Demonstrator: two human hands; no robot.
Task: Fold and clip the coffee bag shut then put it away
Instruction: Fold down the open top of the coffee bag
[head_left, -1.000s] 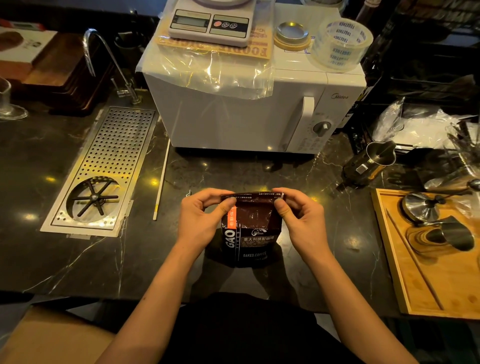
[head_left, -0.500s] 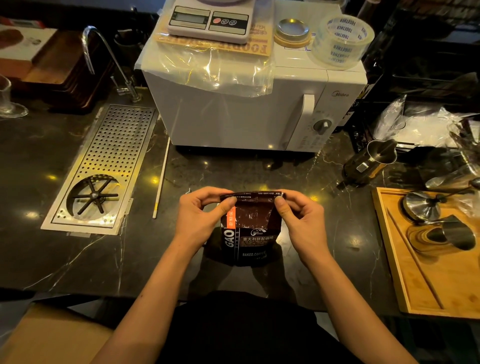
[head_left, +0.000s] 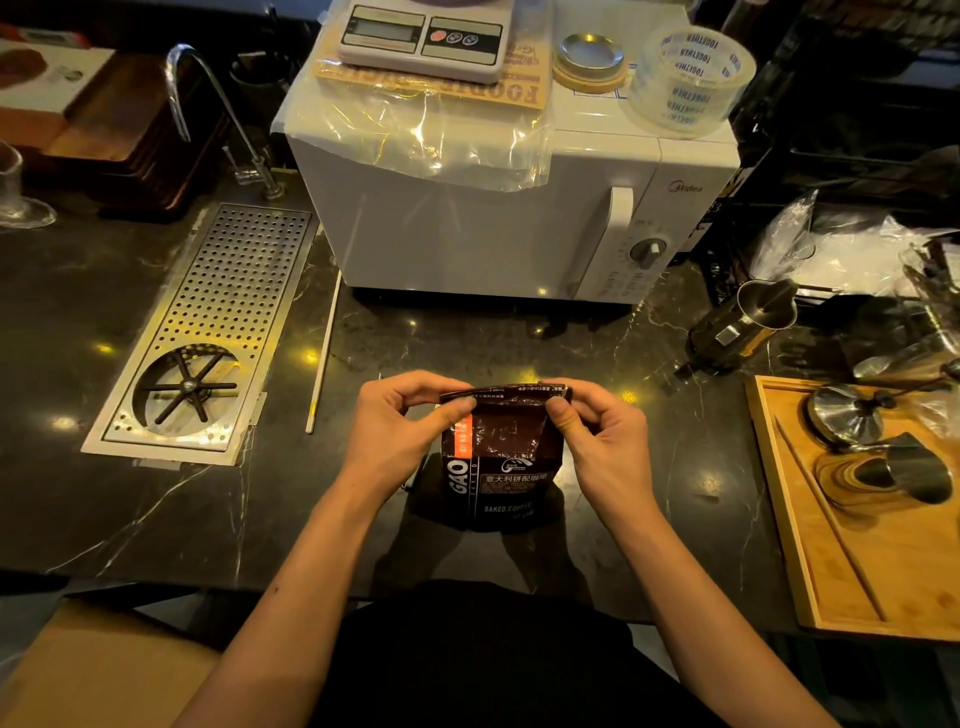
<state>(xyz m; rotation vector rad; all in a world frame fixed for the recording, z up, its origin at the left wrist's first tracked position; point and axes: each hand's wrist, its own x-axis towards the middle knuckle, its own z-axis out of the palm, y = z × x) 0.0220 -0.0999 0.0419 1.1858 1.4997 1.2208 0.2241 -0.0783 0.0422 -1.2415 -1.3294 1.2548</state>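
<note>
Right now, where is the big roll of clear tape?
The tape roll sits on top of the white microwave, at its back right corner, just right of the small round metal tin.

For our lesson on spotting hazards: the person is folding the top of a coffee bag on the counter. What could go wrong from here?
1. Both hands pinch only the top corners of the coffee bag; the fold may spring open if either grip loosens.
2. No clip is visible nearby, so one hand might have to let go to fetch one.
</note>
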